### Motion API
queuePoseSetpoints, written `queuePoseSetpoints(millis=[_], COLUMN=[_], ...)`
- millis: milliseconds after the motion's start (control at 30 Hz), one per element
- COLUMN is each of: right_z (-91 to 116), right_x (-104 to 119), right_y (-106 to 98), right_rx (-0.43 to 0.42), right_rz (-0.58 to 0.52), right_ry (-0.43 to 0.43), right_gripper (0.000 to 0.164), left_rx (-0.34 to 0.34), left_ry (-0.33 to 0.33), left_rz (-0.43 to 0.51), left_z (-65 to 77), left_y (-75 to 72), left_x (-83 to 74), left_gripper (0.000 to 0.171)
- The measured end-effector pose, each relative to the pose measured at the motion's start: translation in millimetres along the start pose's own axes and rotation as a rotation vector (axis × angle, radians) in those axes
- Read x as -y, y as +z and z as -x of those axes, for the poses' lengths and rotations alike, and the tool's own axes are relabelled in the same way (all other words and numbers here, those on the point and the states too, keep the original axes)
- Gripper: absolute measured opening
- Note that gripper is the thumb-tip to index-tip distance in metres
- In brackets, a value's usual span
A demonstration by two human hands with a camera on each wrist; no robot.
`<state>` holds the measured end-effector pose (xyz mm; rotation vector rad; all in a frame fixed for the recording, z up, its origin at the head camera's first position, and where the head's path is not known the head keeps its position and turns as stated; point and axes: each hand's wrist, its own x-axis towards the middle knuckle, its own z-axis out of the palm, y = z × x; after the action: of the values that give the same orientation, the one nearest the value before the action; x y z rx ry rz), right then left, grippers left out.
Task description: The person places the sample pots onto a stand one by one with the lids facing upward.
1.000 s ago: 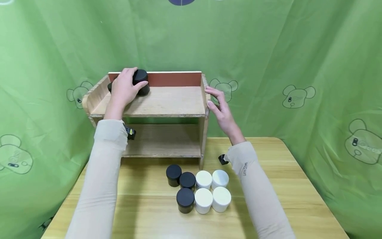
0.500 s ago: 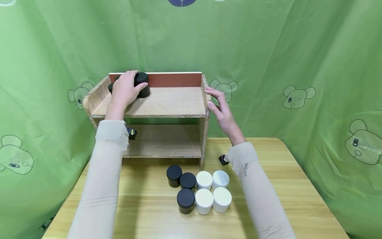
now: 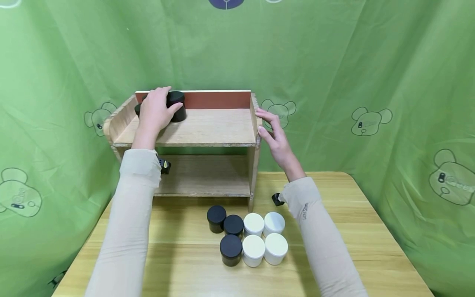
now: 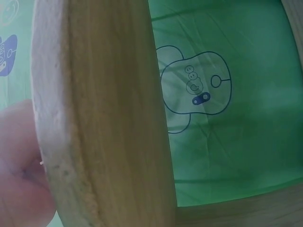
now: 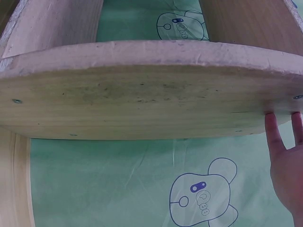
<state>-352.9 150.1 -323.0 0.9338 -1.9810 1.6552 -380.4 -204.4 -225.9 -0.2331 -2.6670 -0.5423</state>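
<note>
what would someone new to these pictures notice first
Probably the four white jars beside three black jars on the table, in front of the wooden shelf. Next, the left hand holding another black jar on its top board, left of middle, while the right hand touches its right side. Behind hangs a green curtain with cartoon faces.

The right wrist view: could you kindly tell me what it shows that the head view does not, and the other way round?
Only the right wrist view shows the broad outer face of the shelf's right side panel, with small dark screw-like spots.

Only the head view shows the left hand at a black jar on the upper board, plus three black jars and four white jars standing together on the table.

Both show the right hand touching that panel, and the green curtain with its cartoon print.
</note>
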Motion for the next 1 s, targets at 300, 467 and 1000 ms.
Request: queuePoseSetpoints(millis=[300,467,1000], right_z=[-2.9,-3.0,-5.1], right_x=[-0.5,-0.9,-0.1], right_y=[2.4,5.6,10.3], right_rx=[0.004,0.004,0.006], right_rz=[-0.011,-0.007,-0.01], right_ry=[-0.016,-0.019,-0.003], right_gripper=[0.044,0.044,0.044], left_rx=[0.001,0.003,-0.102], left_ry=[0.004,0.005,0.073], left_rz=[-0.011,-0.02,0.018], left_z=[-2.5,-0.9,14.6], left_y=[-2.6,-4.0,-9.8], left_x=[2.6,5.1,1.7], left_gripper=[0.066,0.066,0.068])
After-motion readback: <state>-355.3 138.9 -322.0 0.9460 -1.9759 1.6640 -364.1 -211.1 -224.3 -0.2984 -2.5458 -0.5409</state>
